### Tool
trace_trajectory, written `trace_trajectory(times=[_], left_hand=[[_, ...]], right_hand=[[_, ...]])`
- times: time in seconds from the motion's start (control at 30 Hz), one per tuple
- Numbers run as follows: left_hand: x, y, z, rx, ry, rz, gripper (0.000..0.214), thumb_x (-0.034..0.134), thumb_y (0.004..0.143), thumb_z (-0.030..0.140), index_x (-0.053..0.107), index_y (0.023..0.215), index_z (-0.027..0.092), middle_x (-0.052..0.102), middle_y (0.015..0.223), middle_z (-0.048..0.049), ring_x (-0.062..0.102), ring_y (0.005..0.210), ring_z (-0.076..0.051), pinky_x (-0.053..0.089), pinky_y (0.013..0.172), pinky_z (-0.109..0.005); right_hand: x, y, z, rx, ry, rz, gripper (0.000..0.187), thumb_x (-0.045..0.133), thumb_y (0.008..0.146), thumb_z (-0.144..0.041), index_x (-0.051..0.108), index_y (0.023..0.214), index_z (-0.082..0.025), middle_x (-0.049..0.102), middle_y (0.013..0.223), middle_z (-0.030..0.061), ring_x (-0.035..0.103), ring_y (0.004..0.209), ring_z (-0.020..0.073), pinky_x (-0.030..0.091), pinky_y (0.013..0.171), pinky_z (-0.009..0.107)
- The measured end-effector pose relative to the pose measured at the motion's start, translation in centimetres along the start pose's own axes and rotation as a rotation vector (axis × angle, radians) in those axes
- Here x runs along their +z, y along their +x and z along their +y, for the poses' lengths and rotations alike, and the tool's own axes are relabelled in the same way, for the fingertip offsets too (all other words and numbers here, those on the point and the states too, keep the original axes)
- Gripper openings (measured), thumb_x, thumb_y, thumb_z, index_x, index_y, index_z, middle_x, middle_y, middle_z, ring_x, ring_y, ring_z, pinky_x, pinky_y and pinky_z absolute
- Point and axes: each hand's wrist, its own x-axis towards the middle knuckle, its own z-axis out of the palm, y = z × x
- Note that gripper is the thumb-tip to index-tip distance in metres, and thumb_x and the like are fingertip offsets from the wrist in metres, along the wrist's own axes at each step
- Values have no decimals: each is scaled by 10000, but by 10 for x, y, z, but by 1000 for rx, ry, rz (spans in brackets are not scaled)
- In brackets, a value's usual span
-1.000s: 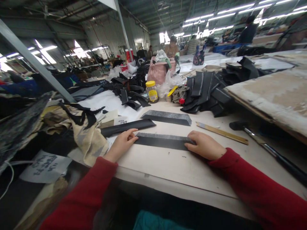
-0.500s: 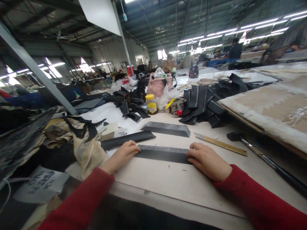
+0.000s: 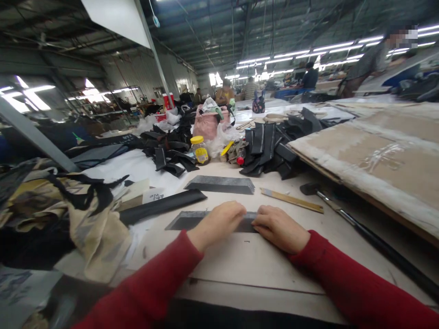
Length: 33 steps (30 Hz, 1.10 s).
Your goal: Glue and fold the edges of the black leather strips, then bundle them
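A long dark grey strip [image 3: 187,220] lies flat on the worktable [image 3: 254,269] in front of me. My left hand [image 3: 216,223] rests on its right part with fingers curled down onto it. My right hand [image 3: 279,227] presses the strip's right end, fingers bent, almost touching the left hand. Both arms wear red sleeves. A second grey strip [image 3: 219,184] lies just beyond, and a black strip [image 3: 161,206] lies to the left.
A wooden ruler [image 3: 291,200] and a black-headed hammer [image 3: 356,233] lie to the right. Piles of black pieces [image 3: 270,148], a yellow-lidded jar [image 3: 199,149] and a pink bag [image 3: 207,124] stand behind. Fabric heaps [image 3: 61,214] are on the left, a board [image 3: 377,155] on the right. People work far off.
My left hand has slid right along the strip from its left end until it is next to my right hand. The camera has turned slightly.
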Motion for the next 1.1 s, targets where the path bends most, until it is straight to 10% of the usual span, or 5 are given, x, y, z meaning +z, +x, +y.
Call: trace_trajectory(times=[0.17,0.4,1.1], left_hand=[[33,13,2,58,-31,-19,89,492,834,156,575,863,165,575,879,-37,514,851,-159,424,780,-280],[33,8,3,76,33,-30,170,495,861,224,604,987,190,564,951,-52,501,890,-174,417,807,-299],[37,9,8,150,9,-86,96,500,846,195,589,883,185,588,923,-40,507,868,-171,396,777,-293]], right_hand=[[-2,1,25,53,247,69,227,461,843,-225,685,858,-195,619,819,54,563,788,164,412,711,267],[-1,3,47,347,355,61,283,424,846,-289,680,888,-174,685,913,70,599,849,201,426,780,316],[0,1,28,289,261,-28,233,499,761,-250,644,931,-185,591,727,12,505,653,133,341,588,237]])
